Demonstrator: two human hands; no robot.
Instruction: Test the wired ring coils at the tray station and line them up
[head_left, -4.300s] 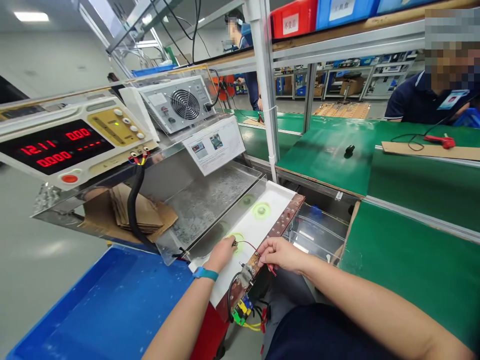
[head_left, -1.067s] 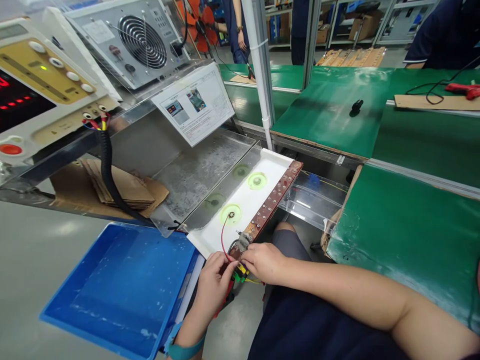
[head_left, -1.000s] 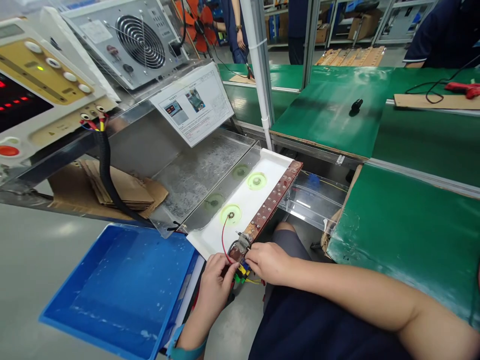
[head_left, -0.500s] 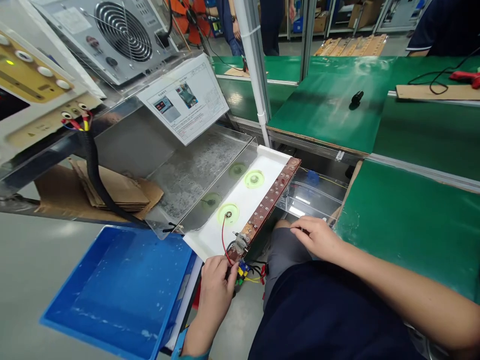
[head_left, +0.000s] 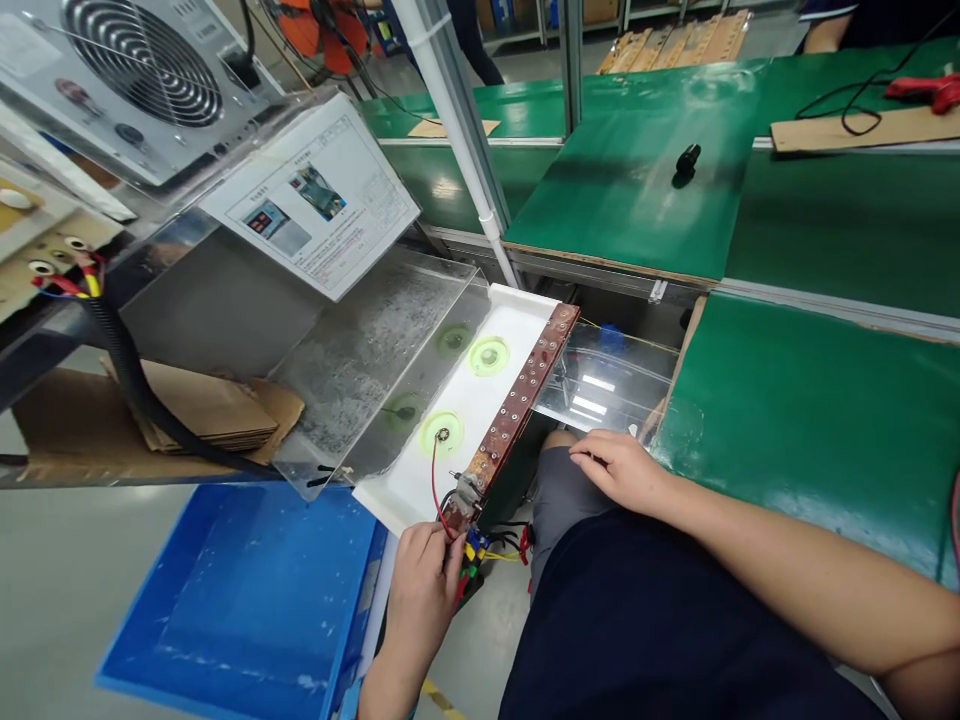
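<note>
At the left of the frame, a ribbed black cable (head_left: 142, 385) slopes past folded cardboard (head_left: 210, 410), above a blue tray (head_left: 247, 610). The printed sheet (head_left: 315, 200) tilts towards the wearer, presumably for easy reading.

At lower centre, the left hand (head_left: 420, 590) is nearly closed, thumb and fingers pinched on the lower end of a red wire (head_left: 434, 485), beside the coloured connectors (head_left: 474, 545). The wire curves up to a small round part (head_left: 443, 435) lying inside the lower green ring (head_left: 427, 440) on the white board (head_left: 472, 410); the ring probably marks its place, and the pinch near the brown studded strip (head_left: 517, 405) seems to steady the wire's end.

Right of centre, the right hand (head_left: 626, 475) hovers by the knee, loosely curled, thumb and forefinger slightly parted, with nothing visible in it. Further right spreads a green mat (head_left: 810, 440).
</note>
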